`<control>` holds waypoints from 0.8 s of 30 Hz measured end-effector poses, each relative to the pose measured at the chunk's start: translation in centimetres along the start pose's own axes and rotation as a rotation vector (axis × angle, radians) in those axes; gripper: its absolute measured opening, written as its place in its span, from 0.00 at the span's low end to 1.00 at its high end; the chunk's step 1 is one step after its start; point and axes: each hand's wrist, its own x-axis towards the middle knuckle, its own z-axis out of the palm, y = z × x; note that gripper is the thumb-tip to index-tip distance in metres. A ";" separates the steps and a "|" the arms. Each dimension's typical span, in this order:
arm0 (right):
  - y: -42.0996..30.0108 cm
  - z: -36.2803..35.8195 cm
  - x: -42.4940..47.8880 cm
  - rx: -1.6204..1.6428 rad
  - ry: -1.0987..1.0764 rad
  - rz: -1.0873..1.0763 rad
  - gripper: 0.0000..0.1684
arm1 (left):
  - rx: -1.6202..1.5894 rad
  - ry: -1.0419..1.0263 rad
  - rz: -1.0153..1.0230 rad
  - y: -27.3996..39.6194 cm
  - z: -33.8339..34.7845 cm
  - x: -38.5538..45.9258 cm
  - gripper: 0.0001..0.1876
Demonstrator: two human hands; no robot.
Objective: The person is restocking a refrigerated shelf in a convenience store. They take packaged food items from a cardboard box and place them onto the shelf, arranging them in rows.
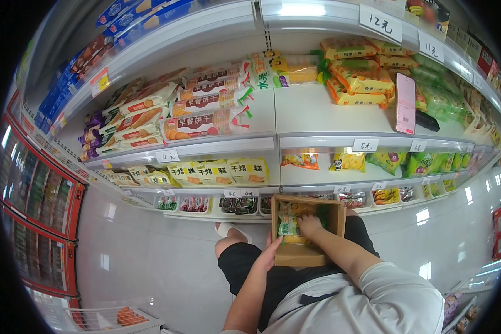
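Observation:
An open cardboard box point(307, 259) rests at my lap, between my knees and below the store shelf. My left hand point(268, 255) grips the left wall of the box. Inside the box, my right hand point(309, 225) reaches down onto plastic-wrapped snack packs point(289, 223) with green writing and a yellow part; its fingertips are hidden, so whether they hold a pack cannot be told. A similar snack pack point(290, 71) lies on the shelf above, between rolls of packaged biscuits point(206, 123) and stacked yellow-orange packs point(361, 81).
A phone point(405, 103) stands upright at the shelf's front, beside a black object point(427, 121). Shelf edges point(317, 140) with price cards run across in front of me. Lower down are yellow cake bags point(213, 172) and trays of small sweets point(195, 204). Red-framed coolers point(73, 208) stand at the left.

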 end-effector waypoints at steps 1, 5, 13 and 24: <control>-0.3 -0.1 0.1 0.000 0.001 -0.003 0.28 | 0.002 0.006 -0.005 -0.3 -0.3 0.1 0.57; -1.1 0.0 -0.2 -0.018 0.022 0.003 0.24 | 0.020 0.016 -0.022 -0.7 -0.6 0.3 0.57; -1.5 0.0 0.2 -0.071 -0.004 -0.008 0.19 | 0.013 0.027 -0.084 -0.4 -0.7 0.7 0.54; -1.4 -3.9 -1.5 -0.059 -0.266 -0.085 0.22 | -0.040 -0.005 -0.053 -1.5 -1.7 0.9 0.52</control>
